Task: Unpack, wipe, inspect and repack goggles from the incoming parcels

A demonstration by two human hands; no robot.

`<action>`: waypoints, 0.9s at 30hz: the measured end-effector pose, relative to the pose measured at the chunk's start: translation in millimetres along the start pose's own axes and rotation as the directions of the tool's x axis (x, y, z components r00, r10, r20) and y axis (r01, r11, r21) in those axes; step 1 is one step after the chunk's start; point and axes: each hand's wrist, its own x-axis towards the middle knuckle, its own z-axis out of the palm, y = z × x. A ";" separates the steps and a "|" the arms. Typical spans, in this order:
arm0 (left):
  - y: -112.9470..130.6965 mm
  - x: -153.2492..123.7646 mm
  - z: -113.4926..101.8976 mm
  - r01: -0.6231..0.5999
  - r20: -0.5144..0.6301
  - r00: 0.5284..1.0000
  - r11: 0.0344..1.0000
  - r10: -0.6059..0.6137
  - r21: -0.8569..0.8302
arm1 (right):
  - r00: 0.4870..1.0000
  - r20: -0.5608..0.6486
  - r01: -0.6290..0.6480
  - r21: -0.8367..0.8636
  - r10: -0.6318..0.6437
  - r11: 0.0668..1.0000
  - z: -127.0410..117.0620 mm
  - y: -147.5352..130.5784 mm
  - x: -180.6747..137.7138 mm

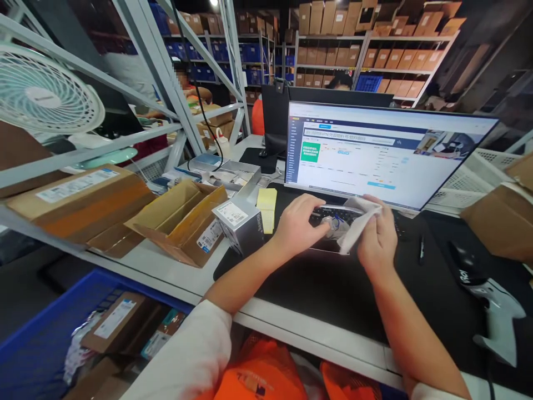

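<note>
My left hand [297, 225] is closed on the left side of a shiny clear plastic packet [339, 229], thumb in front and fingers behind. Small bluish marks show through it, but its contents cannot be made out. My right hand [378, 241] pinches a crumpled white wrapping sheet [356, 228] at the packet's right side. Whether sheet and packet are joined I cannot tell. Both are held above the black desk mat [308, 283], in front of the monitor. Left of my left hand stands a grey printed box [241, 225] with a white label on top.
Behind my hands stands a lit monitor [353, 150]. An open cardboard box [183, 222], a closed carton [83, 205] and yellow sticky notes [266, 208] lie left. A pen [422, 249], mouse [466, 261] and barcode scanner [495, 311] lie right. Below left is a blue crate [29, 344].
</note>
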 end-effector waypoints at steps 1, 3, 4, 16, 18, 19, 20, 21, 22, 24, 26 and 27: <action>0.6 -0.6 1.5 -0.002 -0.005 1.000 1.000 0.002 -0.004 | 0.991 -0.114 0.066 -0.074 -0.074 0.995 8.1 -0.9 -3.0; 2.3 -2.3 4.8 -0.034 -0.023 0.999 0.999 0.034 -0.012 | 0.947 -0.273 0.123 -0.185 -0.171 0.975 19.4 0.8 -6.9; 3.4 -3.2 6.2 -0.057 -0.031 0.998 0.998 0.057 -0.011 | 0.930 -0.316 0.125 -0.207 -0.187 0.970 22.7 2.5 -7.9; 9.0 -6.1 6.6 -0.175 0.122 0.978 0.983 0.168 0.053 | 0.977 0.144 0.183 -0.177 -0.159 0.967 9.1 -0.6 -2.3; 7.3 -5.2 6.7 -0.145 0.115 0.984 0.987 0.136 0.073 | 0.982 0.138 0.153 -0.151 -0.133 0.977 8.0 6.5 0.0; 6.6 -5.2 6.7 -0.129 0.118 0.986 0.988 0.119 0.083 | 0.984 0.119 0.146 -0.148 -0.129 0.978 9.3 8.8 -0.1; 6.0 -5.5 6.5 -0.122 0.128 0.986 0.989 0.111 0.089 | 0.986 0.103 0.146 -0.148 -0.132 0.978 11.5 9.9 -0.8; 5.6 -6.2 6.2 -0.125 0.137 0.984 0.988 0.112 0.087 | 0.986 0.093 0.151 -0.148 -0.138 0.977 14.1 9.8 -1.9; 5.2 -7.0 5.9 -0.136 0.150 0.981 0.988 0.123 0.078 | 0.986 0.092 0.153 -0.145 -0.141 0.977 16.6 8.9 -2.8; 4.7 -8.6 5.6 -0.161 0.159 0.976 0.986 0.152 0.048 | 0.984 0.121 0.143 -0.116 -0.129 0.983 18.6 6.7 -2.7; 4.3 -9.2 5.9 -0.167 0.156 0.974 0.986 0.161 0.024 | 0.977 0.190 0.104 -0.037 -0.095 0.994 14.1 7.6 1.1; 4.1 -8.9 6.2 -0.164 0.152 0.975 0.986 0.159 0.018 | 0.967 0.246 0.065 0.025 -0.070 0.998 9.1 9.7 4.2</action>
